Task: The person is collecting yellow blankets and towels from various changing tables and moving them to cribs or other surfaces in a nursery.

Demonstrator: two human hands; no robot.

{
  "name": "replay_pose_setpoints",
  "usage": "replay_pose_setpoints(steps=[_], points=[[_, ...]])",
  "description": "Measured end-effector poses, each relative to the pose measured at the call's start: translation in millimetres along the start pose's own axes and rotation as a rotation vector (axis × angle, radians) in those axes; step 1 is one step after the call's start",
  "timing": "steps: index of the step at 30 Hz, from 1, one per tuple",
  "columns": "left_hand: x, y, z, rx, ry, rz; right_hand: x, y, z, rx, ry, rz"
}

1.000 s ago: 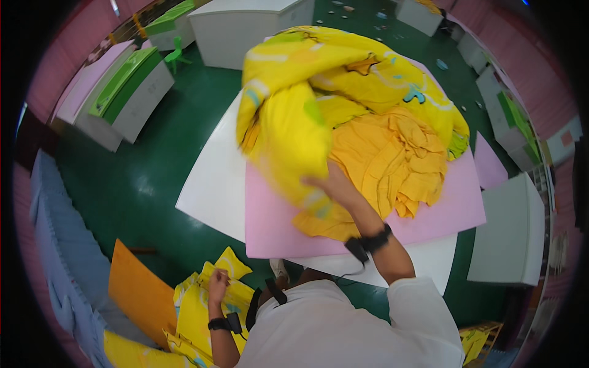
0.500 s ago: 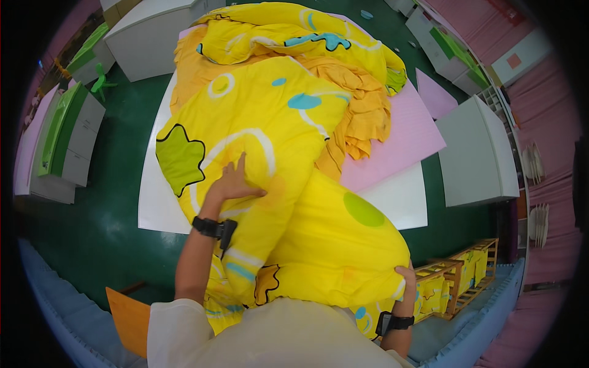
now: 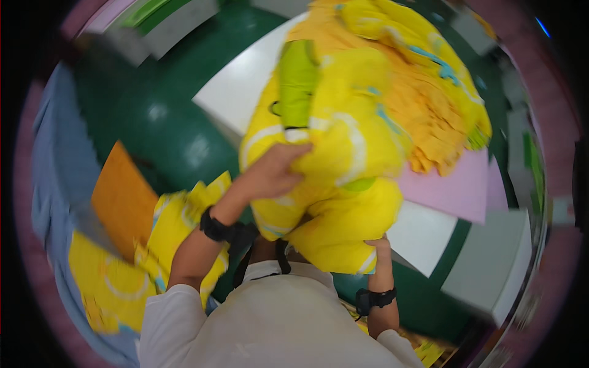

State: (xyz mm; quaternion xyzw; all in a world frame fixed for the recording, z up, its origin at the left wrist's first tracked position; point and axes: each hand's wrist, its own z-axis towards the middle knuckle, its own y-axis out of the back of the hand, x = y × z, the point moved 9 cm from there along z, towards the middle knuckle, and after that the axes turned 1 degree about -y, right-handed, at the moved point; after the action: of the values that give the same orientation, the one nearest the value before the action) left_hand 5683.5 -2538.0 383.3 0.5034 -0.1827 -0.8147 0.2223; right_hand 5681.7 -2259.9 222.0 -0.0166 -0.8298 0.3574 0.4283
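A big yellow bedcover (image 3: 343,147) with green, white and blue patterns is bunched up in front of me, over the edge of a white table (image 3: 239,92). My left hand (image 3: 273,172) presses and grips its upper left fold. My right hand (image 3: 380,248) holds its lower edge from underneath. Both wrists wear black bands. An orange-yellow cloth (image 3: 429,116) lies heaped on the table behind it, partly on a pink sheet (image 3: 454,184). The picture is motion-blurred.
More yellow patterned fabric (image 3: 153,245) lies on the green floor (image 3: 153,135) at my left, beside an orange board (image 3: 119,199) and blue cloth (image 3: 52,178). White tables or boxes (image 3: 497,264) stand at the right and at the far top left.
The view has swung to the right. The bedcover has been gathered into a tighter bundle against me, with my left hand moved lower on it and my right hand now under its bottom edge.
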Motion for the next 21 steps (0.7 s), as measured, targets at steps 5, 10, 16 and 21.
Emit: replay_pose_setpoints(steps=[5, 10, 16, 21], points=[[-54.9, 37.0, -122.8, -0.121, 0.362, -0.091, -10.4, -130.3, -5.3, 0.413, -0.014, -0.324], [-83.1, 115.7, -247.0, -0.554, 0.464, -0.148, -58.0, -241.9, -22.6, 0.767, -0.049, -0.511], [-162.3, 226.4, -375.6, -0.896, 0.417, 0.604, -170.8, -412.0, -23.6, 0.985, -0.108, -0.743], [-112.6, 323.4, -556.3, -1.283, 0.664, 0.578, -280.0, -543.6, -21.3, 1.281, 0.142, -0.906]])
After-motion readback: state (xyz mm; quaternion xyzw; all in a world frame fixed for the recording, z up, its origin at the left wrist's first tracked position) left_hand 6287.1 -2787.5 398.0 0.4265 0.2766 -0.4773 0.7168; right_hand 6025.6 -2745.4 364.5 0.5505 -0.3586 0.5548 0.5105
